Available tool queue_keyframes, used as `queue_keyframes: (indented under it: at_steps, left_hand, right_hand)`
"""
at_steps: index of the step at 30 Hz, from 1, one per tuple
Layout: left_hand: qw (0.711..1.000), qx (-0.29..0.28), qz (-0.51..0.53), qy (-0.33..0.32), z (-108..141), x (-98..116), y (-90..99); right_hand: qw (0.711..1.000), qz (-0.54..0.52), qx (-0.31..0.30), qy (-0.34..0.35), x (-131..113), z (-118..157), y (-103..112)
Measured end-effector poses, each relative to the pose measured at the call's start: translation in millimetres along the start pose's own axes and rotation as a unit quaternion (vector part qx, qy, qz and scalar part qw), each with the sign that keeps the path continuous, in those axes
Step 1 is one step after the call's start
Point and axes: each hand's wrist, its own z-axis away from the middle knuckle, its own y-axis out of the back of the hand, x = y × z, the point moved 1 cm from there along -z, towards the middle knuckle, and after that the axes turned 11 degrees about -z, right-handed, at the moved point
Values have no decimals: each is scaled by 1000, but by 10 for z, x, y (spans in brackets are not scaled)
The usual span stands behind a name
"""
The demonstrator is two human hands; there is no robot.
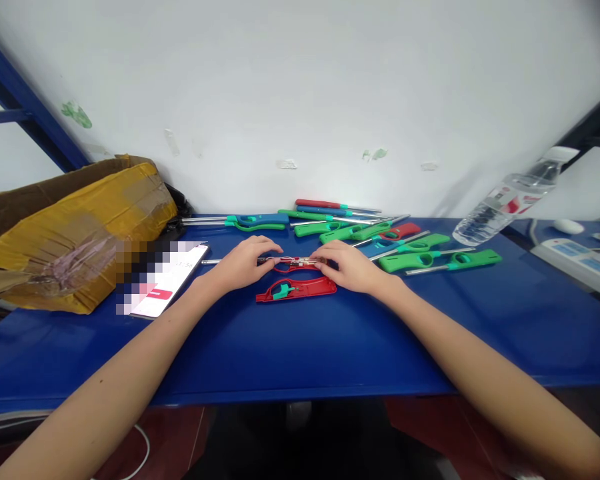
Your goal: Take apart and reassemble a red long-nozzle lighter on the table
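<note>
An opened red lighter half with metal parts and thin wires inside lies on the blue table, its metal tube pointing left. My left hand has its fingers closed around the left part of this lighter, near the tube. At the right end, my right hand pinches the same lighter between thumb and fingers. Just in front of both hands rests a separate red casing half, with a teal trigger in it, touched by neither hand.
Several green, blue and red lighters lie behind and to the right. A taped cardboard box and a phone are at the left. A water bottle leans at the back right, beside a power strip.
</note>
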Motion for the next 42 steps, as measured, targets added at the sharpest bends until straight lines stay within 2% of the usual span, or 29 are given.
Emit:
queue_keyframes:
  at_steps: [11, 14, 19, 28, 33, 39, 42]
  left_hand:
    - [1000, 20, 4, -18, 16, 60, 74]
    - [999, -7, 17, -34, 34, 130, 154]
    - [993, -85, 17, -81, 58, 250, 222]
    - [989, -124, 1, -78, 53, 357, 194]
    - [990, -119, 6, -71, 62, 354, 202]
    - [994, -102, 27, -40, 67, 220, 301]
    - [997, -72, 21, -17, 54, 155, 315]
  right_hand:
    - [1000, 5, -6, -17, -10, 4, -3]
    - [1000, 2, -5, -17, -4, 7, -8]
    - [1000, -3, -5, -16, -12, 6, -3]
    - [1000, -4, -5, -8, -41, -3, 8]
    - [1000, -5, -9, -13, -58, -6, 11]
    - [1000, -6, -11, -15, -61, -5, 12]
    - [1000, -4, -11, -13, -46, -5, 6]
